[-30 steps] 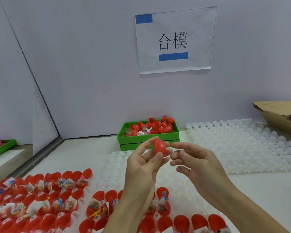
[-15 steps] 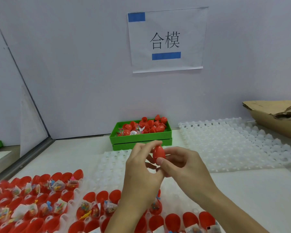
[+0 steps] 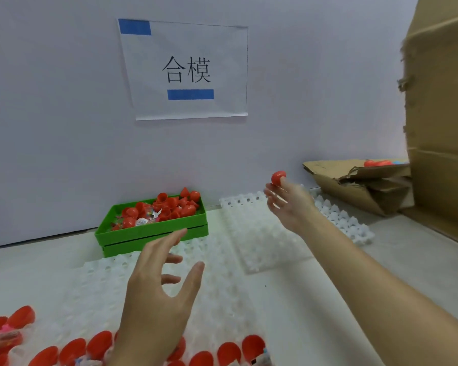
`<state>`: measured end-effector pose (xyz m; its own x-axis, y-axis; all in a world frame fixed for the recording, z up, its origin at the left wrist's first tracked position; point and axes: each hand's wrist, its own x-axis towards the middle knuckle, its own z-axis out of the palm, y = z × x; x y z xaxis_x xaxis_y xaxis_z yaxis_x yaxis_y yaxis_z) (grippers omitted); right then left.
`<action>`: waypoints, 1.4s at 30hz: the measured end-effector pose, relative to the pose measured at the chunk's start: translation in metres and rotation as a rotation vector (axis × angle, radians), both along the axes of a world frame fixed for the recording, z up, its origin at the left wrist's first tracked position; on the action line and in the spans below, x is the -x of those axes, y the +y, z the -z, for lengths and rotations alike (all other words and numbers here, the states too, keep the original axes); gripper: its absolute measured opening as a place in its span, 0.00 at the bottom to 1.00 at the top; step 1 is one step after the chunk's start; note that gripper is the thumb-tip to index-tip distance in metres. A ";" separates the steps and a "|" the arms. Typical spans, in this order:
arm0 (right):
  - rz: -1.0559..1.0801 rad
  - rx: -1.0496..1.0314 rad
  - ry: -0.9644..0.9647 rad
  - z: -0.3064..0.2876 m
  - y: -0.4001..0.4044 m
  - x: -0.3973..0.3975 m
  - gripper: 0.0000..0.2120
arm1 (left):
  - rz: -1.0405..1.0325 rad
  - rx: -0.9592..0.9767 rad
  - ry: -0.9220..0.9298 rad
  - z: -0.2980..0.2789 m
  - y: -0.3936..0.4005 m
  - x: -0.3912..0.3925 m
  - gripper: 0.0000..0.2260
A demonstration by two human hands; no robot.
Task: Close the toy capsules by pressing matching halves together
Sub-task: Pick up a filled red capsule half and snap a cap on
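Pinching a smooth, rounded red capsule (image 3: pixel 278 178), the right hand (image 3: pixel 288 204); left hand (image 3: pixel 156 294) spread, empty.

A factory assembly bench: wall sign (image 3: pixel 185 70) naming the station, white cell trays (image 3: pixel 249 233), cardboard box (image 3: pixel 368 186).

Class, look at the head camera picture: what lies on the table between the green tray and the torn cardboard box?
In the head view, a white moulded cell tray lies between the green tray and the cardboard box; the right hand hovers above it.
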<state>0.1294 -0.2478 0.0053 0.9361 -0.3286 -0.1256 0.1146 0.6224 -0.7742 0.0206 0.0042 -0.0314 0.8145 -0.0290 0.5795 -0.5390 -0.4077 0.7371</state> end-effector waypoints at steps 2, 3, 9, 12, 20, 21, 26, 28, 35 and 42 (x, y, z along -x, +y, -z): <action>0.104 -0.066 0.003 -0.007 -0.022 -0.019 0.10 | -0.015 -0.005 -0.015 0.002 0.000 -0.002 0.21; 0.163 -0.085 0.012 -0.010 -0.032 -0.027 0.09 | -0.019 -0.003 -0.025 0.003 0.001 -0.003 0.20; 0.338 -0.151 0.104 -0.024 -0.093 -0.062 0.15 | -0.049 0.033 -0.138 0.008 0.003 -0.008 0.13; 0.287 -0.279 0.043 -0.025 -0.108 -0.068 0.24 | -0.065 0.046 -0.173 0.008 0.004 -0.010 0.15; 0.053 0.312 0.101 0.012 -0.066 -0.047 0.12 | -0.074 -0.038 -0.102 0.008 0.006 -0.011 0.17; 0.063 0.414 0.086 0.016 -0.056 -0.042 0.11 | -0.080 -0.041 -0.083 0.008 0.006 -0.011 0.19; 0.031 0.970 -0.163 0.028 0.016 -0.002 0.12 | -0.078 0.054 0.063 0.002 0.005 -0.010 0.19; -0.097 1.103 -0.250 0.025 0.049 0.016 0.10 | -0.079 0.158 0.114 -0.004 0.011 -0.010 0.17; -0.697 1.553 -0.321 0.025 0.127 0.074 0.09 | -0.261 0.323 0.082 -0.016 0.039 -0.010 0.15; -0.602 1.638 -0.362 0.044 0.127 0.091 0.12 | -0.230 0.266 0.124 -0.014 0.038 -0.008 0.15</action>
